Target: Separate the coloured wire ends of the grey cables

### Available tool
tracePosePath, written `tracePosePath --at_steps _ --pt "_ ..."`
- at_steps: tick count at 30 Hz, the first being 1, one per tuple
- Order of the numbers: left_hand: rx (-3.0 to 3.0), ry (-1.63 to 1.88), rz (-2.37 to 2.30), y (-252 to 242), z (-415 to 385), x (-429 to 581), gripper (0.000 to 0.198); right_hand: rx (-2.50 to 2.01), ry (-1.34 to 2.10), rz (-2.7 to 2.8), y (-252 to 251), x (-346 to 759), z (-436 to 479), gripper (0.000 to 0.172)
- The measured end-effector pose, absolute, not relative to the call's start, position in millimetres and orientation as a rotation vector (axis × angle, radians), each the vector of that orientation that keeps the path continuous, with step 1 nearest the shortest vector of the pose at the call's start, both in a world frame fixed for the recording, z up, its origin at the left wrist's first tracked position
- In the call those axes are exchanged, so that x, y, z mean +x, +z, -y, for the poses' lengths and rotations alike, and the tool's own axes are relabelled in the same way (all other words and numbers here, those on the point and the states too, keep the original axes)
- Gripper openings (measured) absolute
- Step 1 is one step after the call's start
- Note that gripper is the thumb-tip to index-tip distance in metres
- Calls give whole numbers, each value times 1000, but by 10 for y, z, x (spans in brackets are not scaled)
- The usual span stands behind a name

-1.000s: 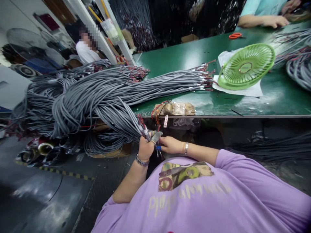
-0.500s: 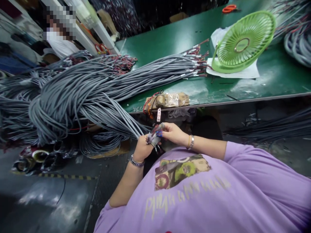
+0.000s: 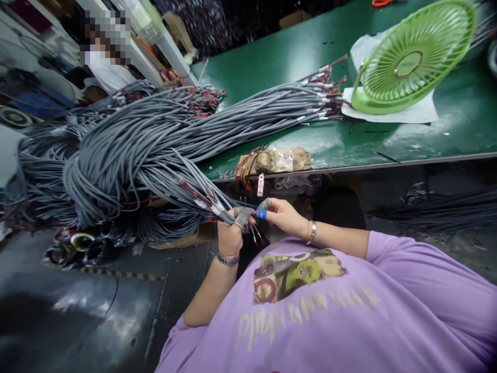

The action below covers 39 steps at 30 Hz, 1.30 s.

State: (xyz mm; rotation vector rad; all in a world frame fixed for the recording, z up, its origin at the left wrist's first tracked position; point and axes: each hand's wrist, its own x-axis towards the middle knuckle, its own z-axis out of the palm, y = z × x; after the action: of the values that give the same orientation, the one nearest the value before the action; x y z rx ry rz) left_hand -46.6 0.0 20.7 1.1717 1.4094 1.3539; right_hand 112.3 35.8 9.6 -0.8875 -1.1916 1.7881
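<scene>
My left hand (image 3: 232, 232) is closed around the ends of several grey cables (image 3: 205, 189) just off the table's front edge. Stripped wire tips poke out below its fingers. Wrappings cover some of my fingertips, blue on the right thumb. My right hand (image 3: 285, 217) pinches at thin wires beside the left fingers; the exact wire is too small to make out. Above my left hand, cable ends with white sleeves and red and black wires (image 3: 198, 194) lie across the bundle. The large grey cable heap (image 3: 112, 150) drapes over the table's left side.
A green fan (image 3: 411, 67) stands on white paper on the green table (image 3: 341, 147). A taped cardboard piece (image 3: 287, 159) with a small device lies at the front edge. Orange-handled scissors (image 3: 382, 2) rest at the back. Another person (image 3: 106, 67) is at the far left.
Some cable ends with red and black wires now lie above my left hand, over the bundle. My fingers have shifted on the wires. The whole view has swung slightly.
</scene>
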Motion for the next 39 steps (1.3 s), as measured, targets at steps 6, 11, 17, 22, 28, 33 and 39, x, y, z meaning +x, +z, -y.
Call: tracePosePath --at_steps 6,11,17,22,28,33,39 --pt "1230 1234 -1393 217 -13 -472 28 -905 1768 1237 56 1211 -408 35" --pt "1339 956 -1353 254 -43 -476 25 -923 1764 1155 39 1191 -432 36" --pt "1389 970 -1381 256 -39 -507 27 -929 1808 1104 -2 1151 -421 44" --pt "1168 1288 -1351 233 -35 -481 23 -861 1871 1168 47 1150 -386 48" --pt "1129 1342 -1339 205 -27 -477 21 -815 1950 1227 51 1206 -378 44" --pt "1274 1230 -1346 176 9 -525 29 -775 2022 1074 59 1208 -433 37" --pt "1440 1107 -1341 215 13 -525 31 -759 2022 958 158 1069 -437 38"
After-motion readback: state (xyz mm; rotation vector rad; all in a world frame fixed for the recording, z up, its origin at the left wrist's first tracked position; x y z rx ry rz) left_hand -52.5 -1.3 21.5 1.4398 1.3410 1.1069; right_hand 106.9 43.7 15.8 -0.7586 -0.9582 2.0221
